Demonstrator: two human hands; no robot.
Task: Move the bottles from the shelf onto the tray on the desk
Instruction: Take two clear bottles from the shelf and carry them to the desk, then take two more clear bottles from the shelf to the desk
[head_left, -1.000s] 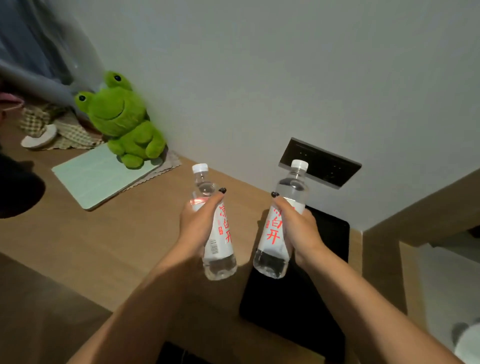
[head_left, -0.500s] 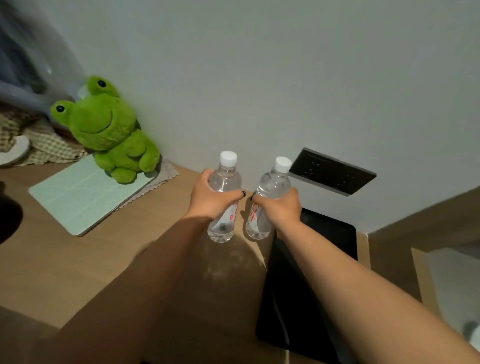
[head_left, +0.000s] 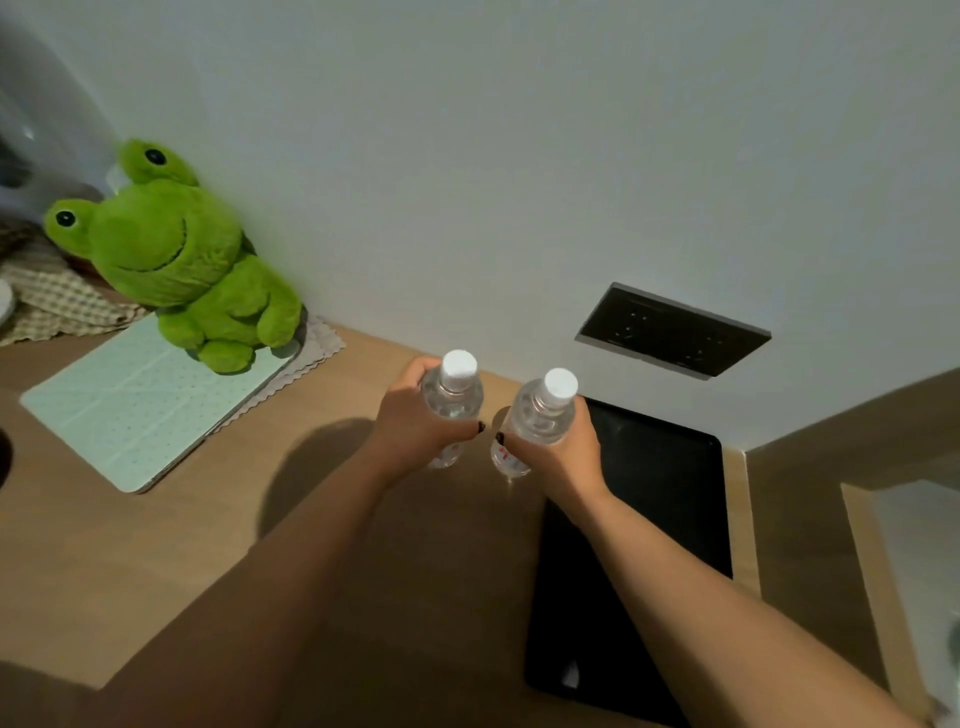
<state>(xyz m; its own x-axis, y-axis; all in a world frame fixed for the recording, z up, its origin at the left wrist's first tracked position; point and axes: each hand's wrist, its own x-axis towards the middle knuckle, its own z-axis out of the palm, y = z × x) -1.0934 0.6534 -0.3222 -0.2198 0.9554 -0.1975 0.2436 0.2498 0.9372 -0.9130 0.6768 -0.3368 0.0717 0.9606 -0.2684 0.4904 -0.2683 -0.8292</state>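
Observation:
Two clear water bottles with white caps and red-lettered labels stand upright side by side near the back of the wooden desk (head_left: 156, 545). My left hand (head_left: 410, 426) wraps around the left bottle (head_left: 453, 397). My right hand (head_left: 561, 457) wraps around the right bottle (head_left: 543, 415). Both bottle bases look down on or very close to the desk surface, just left of the black tray (head_left: 665, 499). The tray lies flat at the right end of the desk, and my right forearm crosses over it.
A green frog plush (head_left: 182, 260) sits on a pale green tablet case (head_left: 135, 410) at the back left, with checked cloth (head_left: 57, 306) beside it. A dark socket panel (head_left: 670, 330) is on the wall. The desk's right edge meets a lower wooden ledge (head_left: 878, 571).
Both hands have carried the bottles away from me and downward, from mid-air over the desk front to the back of the desk by the wall. The bottles have come closer together.

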